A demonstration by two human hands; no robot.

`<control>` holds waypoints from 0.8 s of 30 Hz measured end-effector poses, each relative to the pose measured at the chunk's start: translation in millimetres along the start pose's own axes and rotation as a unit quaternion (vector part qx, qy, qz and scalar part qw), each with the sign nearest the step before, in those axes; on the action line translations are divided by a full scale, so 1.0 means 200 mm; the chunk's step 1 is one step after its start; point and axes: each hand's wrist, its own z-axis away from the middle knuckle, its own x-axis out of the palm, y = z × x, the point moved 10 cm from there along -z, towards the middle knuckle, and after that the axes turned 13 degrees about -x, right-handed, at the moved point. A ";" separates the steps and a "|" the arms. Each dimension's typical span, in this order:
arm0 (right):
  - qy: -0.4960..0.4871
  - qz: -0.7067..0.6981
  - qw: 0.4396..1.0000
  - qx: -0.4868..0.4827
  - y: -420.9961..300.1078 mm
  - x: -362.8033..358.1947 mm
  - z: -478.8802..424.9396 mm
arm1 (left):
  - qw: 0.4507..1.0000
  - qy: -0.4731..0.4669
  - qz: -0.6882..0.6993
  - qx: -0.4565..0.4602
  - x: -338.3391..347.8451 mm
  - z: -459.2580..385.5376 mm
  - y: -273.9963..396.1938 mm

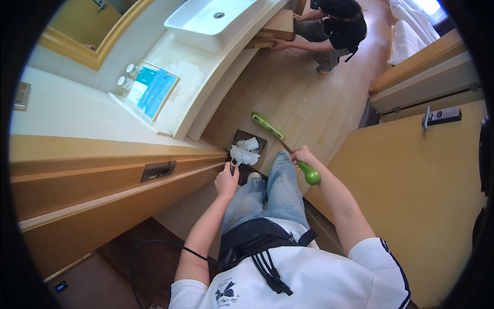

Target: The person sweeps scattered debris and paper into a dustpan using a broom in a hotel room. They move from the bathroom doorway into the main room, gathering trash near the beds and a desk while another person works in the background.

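My left hand (227, 180) is wrapped around the handle of a white dustpan (245, 156), which is down near the floor beside the door frame. The dustpan has comb-like teeth, and something white lies in or against it; I cannot tell what. In my right hand (303, 155) is the shaft of a broom with a green knob end. Its green broom head (267, 125) is low over the wooden floor, ahead and to the right of the dustpan. A dark square (263, 144) on the floor is partly covered by the dustpan.
A person (335, 34) crouches ahead, hands on a cardboard box (281, 26) by the counter (200, 73). A white sink (204, 23) and a tray (168, 99) with packets stand on it. An open wooden door (405, 162) is right, a door frame (115, 170) left.
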 end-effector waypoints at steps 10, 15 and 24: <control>-0.032 -0.005 0.999 0.019 0.07 0.07 0.08 | 1.000 -0.012 -0.014 0.009 0.02 0.09 -0.06; -0.032 -0.062 0.997 0.026 0.02 0.01 -0.01 | 0.997 -0.035 -0.039 0.053 0.10 0.19 -0.02; -0.058 -0.135 0.989 0.032 -0.19 -0.27 -0.18 | 0.999 -0.012 0.006 0.043 0.10 0.39 0.02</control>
